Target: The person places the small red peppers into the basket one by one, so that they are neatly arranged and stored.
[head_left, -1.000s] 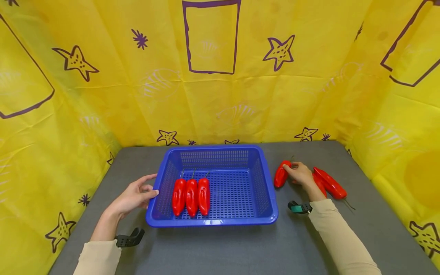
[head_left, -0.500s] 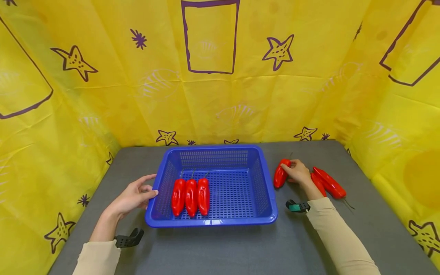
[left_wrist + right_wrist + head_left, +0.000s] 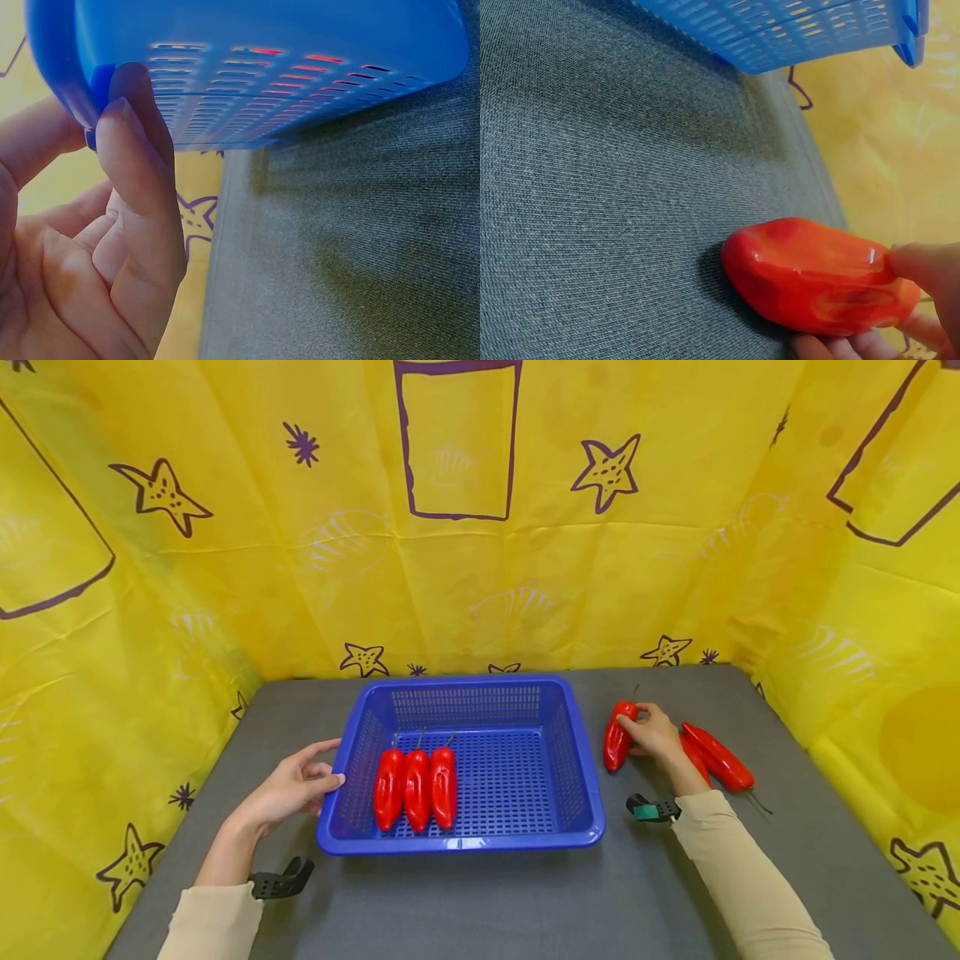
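A blue perforated plastic basket (image 3: 465, 845) stands on the grey table, and my left hand (image 3: 288, 787) pinches its left rim between thumb and fingers. Three glossy red peppers (image 3: 417, 793) lie side by side in its left half, stems toward the far wall. To the right of the basket, my right hand (image 3: 654, 735) holds another red pepper (image 3: 821, 277) by its upper part, thumb on one side and fingers on the other. That pepper is right at the table surface, its stem pointing away. In the left wrist view the thumb (image 3: 135, 157) presses against the basket's rim.
Just right of my right hand lie two more red peppers (image 3: 720, 758), one partly hidden by the wrist. Yellow cloth (image 3: 465, 602) with sea-animal drawings hangs behind and at both sides of the grey tabletop (image 3: 480, 910).
My right hand has shifted slightly away from me, and the pepper in it has turned a little more upright in the head view. The left hand and the basket have stayed put.
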`<state>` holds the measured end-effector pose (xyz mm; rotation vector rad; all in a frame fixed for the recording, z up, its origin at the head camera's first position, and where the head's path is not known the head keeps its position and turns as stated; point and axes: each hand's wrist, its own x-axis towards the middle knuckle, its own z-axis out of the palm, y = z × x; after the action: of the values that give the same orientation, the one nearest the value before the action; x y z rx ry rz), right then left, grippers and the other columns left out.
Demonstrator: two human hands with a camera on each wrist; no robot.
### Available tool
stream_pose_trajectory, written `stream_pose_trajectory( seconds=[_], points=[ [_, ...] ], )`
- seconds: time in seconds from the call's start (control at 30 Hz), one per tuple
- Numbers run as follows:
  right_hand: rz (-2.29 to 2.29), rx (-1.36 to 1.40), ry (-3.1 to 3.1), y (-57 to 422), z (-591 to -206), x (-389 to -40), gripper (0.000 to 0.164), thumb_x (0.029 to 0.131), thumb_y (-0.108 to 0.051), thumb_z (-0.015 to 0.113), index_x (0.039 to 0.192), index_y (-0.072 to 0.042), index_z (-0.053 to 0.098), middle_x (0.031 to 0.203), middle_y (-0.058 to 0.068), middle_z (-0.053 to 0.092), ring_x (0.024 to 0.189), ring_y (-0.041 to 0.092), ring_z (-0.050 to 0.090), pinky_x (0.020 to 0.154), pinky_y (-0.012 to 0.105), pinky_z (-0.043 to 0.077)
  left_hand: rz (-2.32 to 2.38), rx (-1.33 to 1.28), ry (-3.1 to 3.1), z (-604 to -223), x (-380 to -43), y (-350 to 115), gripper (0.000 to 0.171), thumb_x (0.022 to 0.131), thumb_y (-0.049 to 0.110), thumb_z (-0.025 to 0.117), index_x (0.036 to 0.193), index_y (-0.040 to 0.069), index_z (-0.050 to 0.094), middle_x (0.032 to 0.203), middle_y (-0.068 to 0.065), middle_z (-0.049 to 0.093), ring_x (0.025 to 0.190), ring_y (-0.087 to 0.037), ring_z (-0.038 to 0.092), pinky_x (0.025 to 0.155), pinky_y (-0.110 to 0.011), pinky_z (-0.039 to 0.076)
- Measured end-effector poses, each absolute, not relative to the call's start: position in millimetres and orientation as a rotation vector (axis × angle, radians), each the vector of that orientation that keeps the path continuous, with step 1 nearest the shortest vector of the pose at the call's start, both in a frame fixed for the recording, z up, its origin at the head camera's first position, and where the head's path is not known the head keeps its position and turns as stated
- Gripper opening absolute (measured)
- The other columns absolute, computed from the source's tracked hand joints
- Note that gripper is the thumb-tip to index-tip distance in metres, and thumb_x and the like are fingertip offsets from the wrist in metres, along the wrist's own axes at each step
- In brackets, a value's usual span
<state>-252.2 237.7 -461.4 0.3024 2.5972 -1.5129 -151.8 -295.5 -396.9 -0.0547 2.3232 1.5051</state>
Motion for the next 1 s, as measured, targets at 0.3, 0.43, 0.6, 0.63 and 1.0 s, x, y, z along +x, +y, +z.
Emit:
stream_pose_trajectory(
  seconds=[0.3,0.43,0.6,0.63,1.0],
  points=[
    [-1.53,0.221,2.562,240.1,-451.7,-249.6,0.064,0.091,-0.031,0.055,0.137,0.004,0.028,0.123,0.031,0.045,0.075,0.019,0.061,0.064,0.04,0.056,1.518,-0.051,2.312,-396.4,-150.3,-295.4,0.073,0.087,0.022,0.063,0.145,0.009,0.02,0.093,-0.015,0.061,0.072,-0.028,0.065,0.065,-0.04,0.056],
    [-1.488,0.169,2.581,240.1,-442.1,-248.6,0.064,0.091,-0.032,0.055,0.137,0.004,0.028,0.118,0.03,0.045,0.077,0.022,0.062,0.067,0.041,0.056,1.524,-0.064,2.308,-397.6,-149.7,-295.3,0.072,0.087,0.021,0.064,0.144,0.01,0.021,0.092,-0.016,0.061,0.073,-0.029,0.065,0.066,-0.041,0.056],
    [-1.444,0.14,2.614,238.5,-429.1,-248.4,0.065,0.091,-0.033,0.056,0.137,0.003,0.029,0.121,0.032,0.045,0.083,0.028,0.062,0.067,0.042,0.055,1.512,-0.062,2.325,-398.1,-149.9,-295.1,0.073,0.087,0.022,0.064,0.144,0.009,0.021,0.092,-0.016,0.06,0.072,-0.029,0.065,0.065,-0.04,0.056],
    [-1.433,0.129,2.622,238.0,-426.4,-248.4,0.065,0.091,-0.033,0.055,0.138,0.002,0.029,0.122,0.032,0.044,0.083,0.029,0.061,0.067,0.043,0.055,1.51,-0.065,2.326,-398.1,-150.0,-295.1,0.073,0.087,0.022,0.064,0.144,0.009,0.021,0.092,-0.016,0.06,0.072,-0.029,0.065,0.065,-0.04,0.056],
    [-1.316,0.016,2.686,230.0,-392.4,-246.9,0.063,0.09,-0.033,0.057,0.136,0.001,0.03,0.112,0.026,0.046,0.08,0.027,0.061,0.065,0.043,0.056,1.516,-0.073,2.319,-397.0,-149.5,-295.1,0.073,0.086,0.023,0.064,0.144,0.01,0.022,0.093,-0.016,0.06,0.073,-0.029,0.065,0.066,-0.04,0.056]
  ],
)
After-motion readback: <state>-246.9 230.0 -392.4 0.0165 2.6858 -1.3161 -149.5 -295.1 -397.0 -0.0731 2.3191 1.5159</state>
